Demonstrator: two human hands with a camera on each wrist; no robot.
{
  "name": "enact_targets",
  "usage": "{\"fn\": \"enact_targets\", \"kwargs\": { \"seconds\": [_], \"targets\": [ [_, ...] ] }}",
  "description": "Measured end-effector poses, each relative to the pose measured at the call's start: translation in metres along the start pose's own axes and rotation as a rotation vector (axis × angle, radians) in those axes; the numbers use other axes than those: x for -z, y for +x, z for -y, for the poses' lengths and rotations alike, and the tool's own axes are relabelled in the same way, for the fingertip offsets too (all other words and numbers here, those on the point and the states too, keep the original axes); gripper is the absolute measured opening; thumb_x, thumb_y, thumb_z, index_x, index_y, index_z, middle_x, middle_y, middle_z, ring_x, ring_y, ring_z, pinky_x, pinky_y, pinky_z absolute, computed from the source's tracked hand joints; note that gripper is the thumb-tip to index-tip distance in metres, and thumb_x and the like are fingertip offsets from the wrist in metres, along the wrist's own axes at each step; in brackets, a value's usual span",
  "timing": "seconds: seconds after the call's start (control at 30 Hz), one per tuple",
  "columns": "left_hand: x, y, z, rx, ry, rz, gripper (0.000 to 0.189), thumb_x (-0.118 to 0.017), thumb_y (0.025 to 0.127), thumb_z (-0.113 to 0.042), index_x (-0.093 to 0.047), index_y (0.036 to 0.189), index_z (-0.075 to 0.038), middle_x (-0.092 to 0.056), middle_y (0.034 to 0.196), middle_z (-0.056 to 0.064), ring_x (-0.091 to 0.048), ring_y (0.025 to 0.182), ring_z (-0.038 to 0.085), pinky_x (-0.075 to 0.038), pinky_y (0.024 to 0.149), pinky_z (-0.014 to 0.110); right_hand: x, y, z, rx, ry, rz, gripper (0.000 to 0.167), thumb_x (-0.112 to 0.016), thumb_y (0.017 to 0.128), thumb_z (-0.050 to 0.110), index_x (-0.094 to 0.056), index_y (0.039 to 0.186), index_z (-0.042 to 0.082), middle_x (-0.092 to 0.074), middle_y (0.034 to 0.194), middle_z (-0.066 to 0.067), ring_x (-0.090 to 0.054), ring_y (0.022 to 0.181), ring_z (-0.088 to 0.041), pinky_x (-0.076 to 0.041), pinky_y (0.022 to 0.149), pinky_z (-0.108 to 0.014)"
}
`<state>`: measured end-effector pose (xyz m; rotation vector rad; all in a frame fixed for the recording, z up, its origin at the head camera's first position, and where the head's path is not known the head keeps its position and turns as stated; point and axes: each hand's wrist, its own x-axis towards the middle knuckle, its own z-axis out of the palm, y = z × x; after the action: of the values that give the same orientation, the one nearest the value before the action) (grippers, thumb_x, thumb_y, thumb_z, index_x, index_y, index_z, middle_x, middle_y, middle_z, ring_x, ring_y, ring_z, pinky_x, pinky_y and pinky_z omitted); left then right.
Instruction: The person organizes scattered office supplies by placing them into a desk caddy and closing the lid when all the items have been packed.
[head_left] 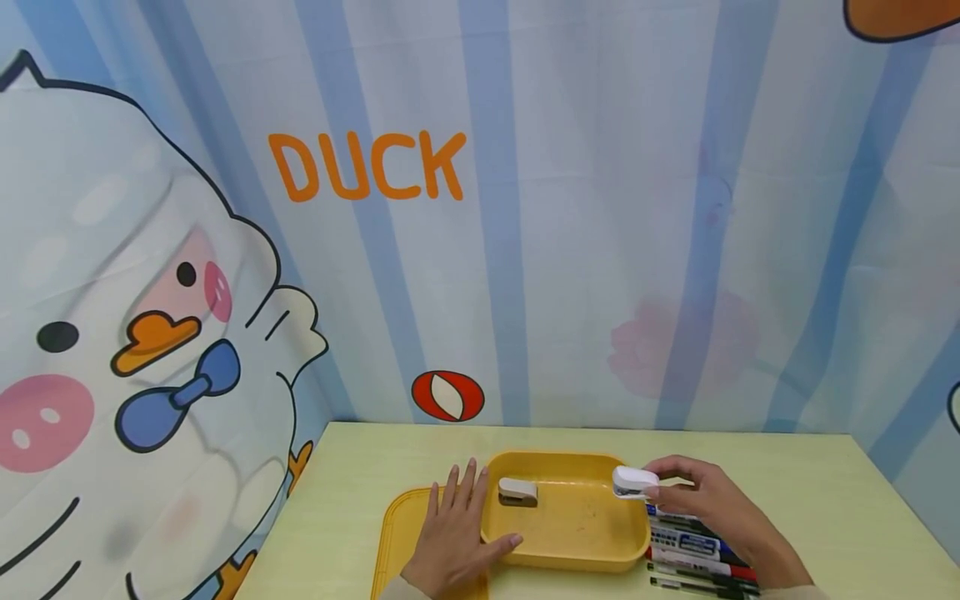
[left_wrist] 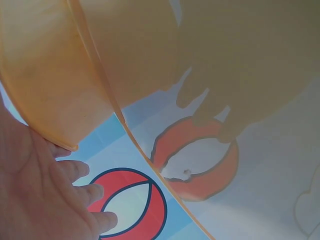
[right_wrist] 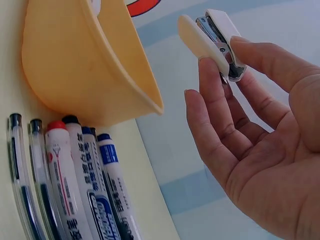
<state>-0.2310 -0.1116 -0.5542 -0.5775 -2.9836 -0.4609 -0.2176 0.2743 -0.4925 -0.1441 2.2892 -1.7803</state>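
A small white stapler [head_left: 632, 482] is pinched between the thumb and fingers of my right hand [head_left: 705, 500], above the right rim of the yellow basin [head_left: 577, 546]. In the right wrist view, the stapler [right_wrist: 220, 45] shows its metal inner parts between two white halves. A second stapler, white on top with a darker base [head_left: 517, 492], lies inside the basin at its left end. With fingers spread and straight, my left hand [head_left: 457, 533] rests at the basin's left side. The left wrist view shows that hand [left_wrist: 45, 185] touching the basin's rim [left_wrist: 75, 146].
Several pens and markers [head_left: 697, 543] lie side by side right of the basin; a red-capped marker [right_wrist: 62, 170] is among them. Partly under my left hand is a flat yellow tray [head_left: 397, 533]. A curtain [head_left: 570, 208] with duck prints hangs behind the pale table [head_left: 810, 492].
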Motion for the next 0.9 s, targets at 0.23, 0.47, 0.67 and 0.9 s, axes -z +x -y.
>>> {"fn": "enact_targets", "kwargs": {
  "seconds": [0.23,0.47,0.67,0.9],
  "targets": [
    [0.000,0.000,0.000,0.005,-0.010,0.004,0.101,-0.046,0.089,-0.079,-0.027,0.162,-0.013,-0.019,0.170,0.010,-0.017,0.155,0.038,-0.016,0.119,0.068,-0.013,0.007,0.002,0.032,0.034,0.052,0.051,-0.074,0.094,0.029,-0.060,0.131,-0.003,-0.064,0.125,-0.016,-0.068,0.108,-0.032,-0.058,0.091,-0.047],
    [0.000,0.000,0.000,0.001,-0.001,0.003,0.100,-0.046,0.089,-0.079,-0.027,0.162,-0.013,-0.018,0.170,0.010,-0.017,0.155,0.038,-0.015,0.119,0.068,-0.027,0.013,0.005,0.066,0.038,0.066,0.046,-0.075,0.093,0.028,-0.062,0.126,-0.001,-0.064,0.124,-0.017,-0.067,0.101,-0.034,-0.058,0.084,-0.045],
    [0.000,0.001,-0.001,0.003,0.012,0.001,0.101,-0.045,0.089,-0.080,-0.027,0.162,-0.013,-0.018,0.170,0.011,-0.017,0.155,0.038,-0.016,0.119,0.068,-0.039,0.018,0.007,0.087,0.037,0.099,0.043,-0.075,0.094,0.025,-0.063,0.125,-0.002,-0.061,0.127,-0.018,-0.068,0.101,-0.033,-0.057,0.084,-0.042],
    [0.000,0.001,-0.002,0.012,0.014,0.007,0.102,-0.045,0.088,-0.080,-0.027,0.162,-0.012,-0.019,0.170,0.011,-0.017,0.155,0.038,-0.015,0.119,0.068,-0.052,0.024,0.005,0.097,0.055,0.134,0.044,-0.075,0.094,0.024,-0.063,0.126,-0.004,-0.065,0.123,-0.016,-0.070,0.101,-0.033,-0.059,0.086,-0.042]
  ]
}}
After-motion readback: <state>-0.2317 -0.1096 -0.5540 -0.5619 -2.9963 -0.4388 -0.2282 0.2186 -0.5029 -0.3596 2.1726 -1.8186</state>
